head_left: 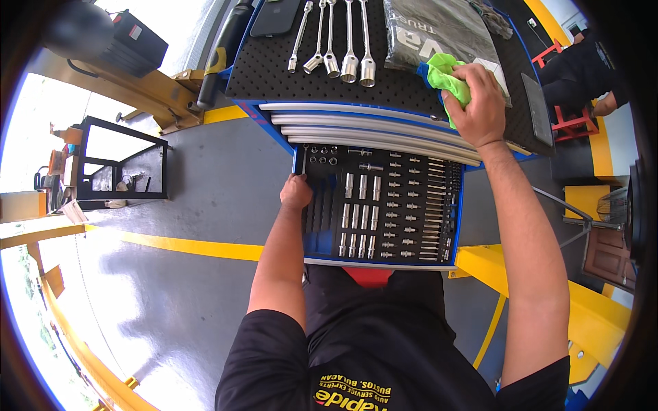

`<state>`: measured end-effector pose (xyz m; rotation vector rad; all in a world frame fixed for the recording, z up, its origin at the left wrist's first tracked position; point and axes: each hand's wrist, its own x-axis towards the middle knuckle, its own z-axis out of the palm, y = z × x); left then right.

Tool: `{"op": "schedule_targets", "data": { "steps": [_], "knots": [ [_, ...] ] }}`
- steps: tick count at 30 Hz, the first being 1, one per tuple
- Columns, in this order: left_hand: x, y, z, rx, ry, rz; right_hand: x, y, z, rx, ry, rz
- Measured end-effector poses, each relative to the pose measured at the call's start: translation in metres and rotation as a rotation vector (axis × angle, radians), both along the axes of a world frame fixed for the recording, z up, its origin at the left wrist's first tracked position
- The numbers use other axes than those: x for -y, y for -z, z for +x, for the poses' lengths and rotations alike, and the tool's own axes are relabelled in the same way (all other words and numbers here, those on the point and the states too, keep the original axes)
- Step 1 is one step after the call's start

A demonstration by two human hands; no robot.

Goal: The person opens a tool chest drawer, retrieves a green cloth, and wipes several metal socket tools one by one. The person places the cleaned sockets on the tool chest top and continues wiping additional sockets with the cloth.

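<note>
- Lime-green cloth (447, 77) sits bunched over the perforated black mat (274, 72), right hand (481, 104) clamped on it, probably for control.
- Left hand (296, 192) at the socket drawer (411, 266)'s left edge, perhaps steadying; its grip, can't tell.

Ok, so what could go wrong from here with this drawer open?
The left hand is at the left edge of the open drawer, so it might get pinched if that slides shut. The right hand holds the green cloth right by the gray plastic bag, which could get dragged along.
</note>
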<state>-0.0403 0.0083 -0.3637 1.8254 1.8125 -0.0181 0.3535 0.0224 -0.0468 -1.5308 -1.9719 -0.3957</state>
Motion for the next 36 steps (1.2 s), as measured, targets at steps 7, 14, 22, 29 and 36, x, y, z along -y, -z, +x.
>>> {"op": "schedule_targets", "data": {
  "steps": [7,14,22,29,36],
  "knots": [
    [0.016,0.002,-0.024,0.136,-0.130,0.270,-0.002,0.006,0.001,0.014,-0.003,0.041],
    [0.044,-0.014,-0.008,-0.138,0.152,0.207,0.002,0.000,0.001,0.004,0.021,0.014],
    [0.024,-0.046,0.008,-0.345,0.221,-0.200,0.006,-0.010,-0.007,-0.040,0.046,-0.045],
    [-0.015,-0.352,0.071,0.664,0.350,0.189,0.011,-0.009,-0.006,-0.054,0.073,-0.083],
    [-0.149,-0.406,0.092,-0.186,0.029,0.479,0.006,-0.009,-0.005,-0.062,0.028,0.006]
  ]
}}
